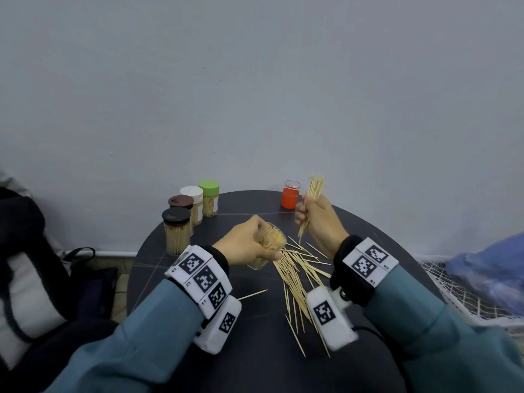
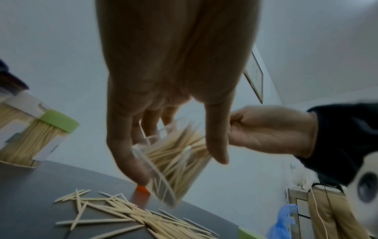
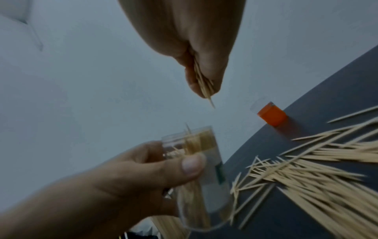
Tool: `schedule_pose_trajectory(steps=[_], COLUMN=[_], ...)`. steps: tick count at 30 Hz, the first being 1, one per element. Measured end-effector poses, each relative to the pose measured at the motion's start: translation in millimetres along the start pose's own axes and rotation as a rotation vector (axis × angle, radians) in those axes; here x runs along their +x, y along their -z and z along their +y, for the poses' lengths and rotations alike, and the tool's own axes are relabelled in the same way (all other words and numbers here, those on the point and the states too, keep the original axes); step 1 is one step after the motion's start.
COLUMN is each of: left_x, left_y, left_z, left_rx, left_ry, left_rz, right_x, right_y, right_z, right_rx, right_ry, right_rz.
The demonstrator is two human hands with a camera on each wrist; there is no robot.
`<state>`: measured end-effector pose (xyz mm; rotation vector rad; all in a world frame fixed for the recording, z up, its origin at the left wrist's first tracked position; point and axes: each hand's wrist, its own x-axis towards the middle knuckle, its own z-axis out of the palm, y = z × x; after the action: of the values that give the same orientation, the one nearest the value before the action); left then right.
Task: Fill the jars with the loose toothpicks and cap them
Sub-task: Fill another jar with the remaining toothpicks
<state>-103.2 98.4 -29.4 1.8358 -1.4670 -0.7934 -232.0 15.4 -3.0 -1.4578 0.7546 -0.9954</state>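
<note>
Four jars [image 1: 189, 215] stand filled and capped at the far left of the bench [image 1: 397, 239], so most of the job looks done. My left hand [image 1: 249, 243] is wrapped round the open clear jar [image 1: 270, 239], tilted toward my right and already well stocked with toothpicks. My right hand [image 1: 317, 215] is clamped on a bundle of toothpicks [image 1: 313, 194] held near the jar's mouth, not yet in it. A good heap of loose toothpicks [image 1: 295, 273] is spread on the bench between my wrists. The orange cap [image 1: 289, 197] sits at the far edge, off the jar, waiting. I judge this is the last jar: fill, then cap.
</note>
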Motion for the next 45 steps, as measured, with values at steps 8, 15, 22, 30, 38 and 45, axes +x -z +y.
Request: schedule_pose_trajectory(steps=[8, 15, 22, 30, 38, 45], left_x=[-3.9, -2.3, 1.2, 1.0, 0.8, 0.4], left_y=[1.8, 4.9, 4.5, 3.9, 3.8, 3.9], left_z=[1.1, 1.8, -0.7, -2.4, -0.6, -0.2], left_rx=[-0.038, -0.095, -0.153, -0.144, -0.137, -0.148], left_ry=[-0.095, -0.165, -0.157, -0.162, -0.175, -0.147], left_rz=[0.108, 0.184, 0.24, 0.218, 0.163, 0.143], right_x=[1.8, -11.0, -15.5, -19.9, -18.5, -20.9], right_y=[-31.1, -34.4, -30.4, -21.4, -19.6, -16.8], right_z=[-13.8, 5.0, 12.4, 14.6, 13.1, 20.2], right_rx=[0.205, 0.104, 0.073, -0.129, -0.12, -0.09], right_ry=[0.121, 0.118, 0.07, 0.059, 0.1, 0.071], right_rz=[-0.049, -0.125, -0.205, -0.25, -0.213, -0.256])
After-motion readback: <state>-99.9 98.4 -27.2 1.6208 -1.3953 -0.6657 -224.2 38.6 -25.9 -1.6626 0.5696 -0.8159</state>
